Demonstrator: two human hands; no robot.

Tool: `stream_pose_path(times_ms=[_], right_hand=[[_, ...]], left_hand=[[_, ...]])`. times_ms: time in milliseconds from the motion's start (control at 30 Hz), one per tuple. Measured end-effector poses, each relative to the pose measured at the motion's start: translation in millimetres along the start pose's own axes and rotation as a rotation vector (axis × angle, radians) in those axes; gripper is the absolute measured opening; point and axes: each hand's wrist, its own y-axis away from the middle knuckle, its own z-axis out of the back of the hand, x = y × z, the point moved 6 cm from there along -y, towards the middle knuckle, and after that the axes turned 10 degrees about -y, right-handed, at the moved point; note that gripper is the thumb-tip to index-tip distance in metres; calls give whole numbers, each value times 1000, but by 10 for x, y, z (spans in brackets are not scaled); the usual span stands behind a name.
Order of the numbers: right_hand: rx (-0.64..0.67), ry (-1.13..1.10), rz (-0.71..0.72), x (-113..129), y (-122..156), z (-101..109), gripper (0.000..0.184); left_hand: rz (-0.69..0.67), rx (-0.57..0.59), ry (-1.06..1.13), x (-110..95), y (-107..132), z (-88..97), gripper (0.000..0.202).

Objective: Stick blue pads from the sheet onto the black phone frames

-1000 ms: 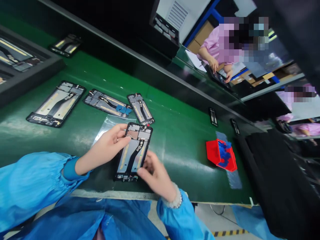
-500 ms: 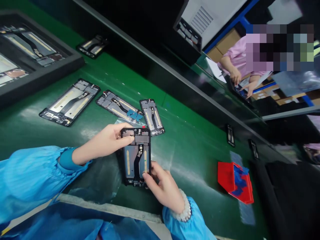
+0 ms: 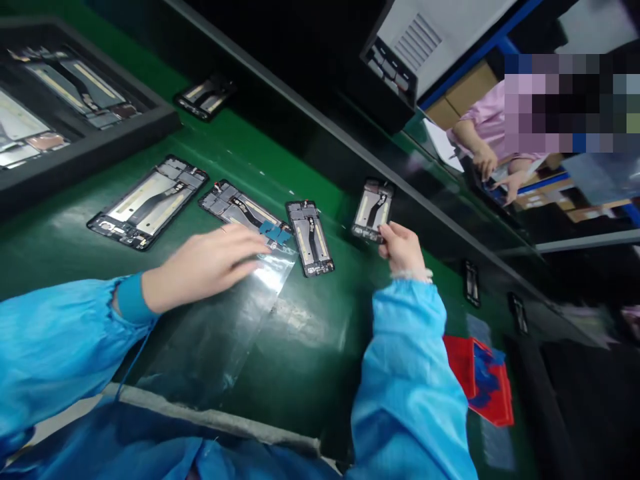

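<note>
My right hand [image 3: 404, 250] pinches the lower end of an opened phone's screen frame [image 3: 373, 207], out near the far edge of the bench; whether the frame touches the bench I cannot tell. It has a black flex cable down its silver back. My left hand [image 3: 213, 263] holds nothing, its fingers stretched out over a clear plastic sheet [image 3: 260, 293]. Just beyond those fingers lies a phone frame with blue tape pieces [image 3: 235, 203]. To its right is a narrow phone frame [image 3: 311, 239], and to its left a larger one [image 3: 150, 203].
A black foam tray [image 3: 150, 123] with phone frames stands at the left. Another phone frame [image 3: 205, 99] lies behind it. On the right, a red bin [image 3: 460, 360] contains blue pieces. Across the black divider, a person in a pink sleeve [image 3: 485, 113] works.
My right hand has carried the phone frame from in front of me to the far right. My left hand has let go of it and moved slightly left and up.
</note>
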Motion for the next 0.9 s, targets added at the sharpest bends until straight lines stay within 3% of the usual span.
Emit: stream_pose_path(times_ms=[67,133,200,267,367,433,567,700,800,900], right_hand=[[-74,51,-36,-60,-368,25,27],[-120,91,-46,-133,-548,46,27],[-168,133,-40,-196,-579,86,28],[-219,173,-9,-216,-518,132,29],[-248,217,96,-144,-304,116,30],[-192,225,171,-57,-86,-13,30],[98,218,432,251,506,-533,26],[352,451,776,553,1106,-1060,25],[393,658,897,588,1326,-1267,27],[349,668,890,531,1345,-1290,22]], left_hand=[[-134,20,-128,-55,-24,-97,43],[-126,-15,-220,-17,-123,-118,56],[-76,-38,-290,68,-278,-99,64],[-110,11,-359,120,-433,-127,69],[-182,106,-475,162,-574,-236,71],[-203,112,-508,163,-599,-290,63],[-204,11,-473,105,-560,-265,43],[-216,-110,-419,0,-497,-137,31],[-243,-133,-407,-70,-464,-87,21],[-272,-131,-409,-112,-448,-80,19]])
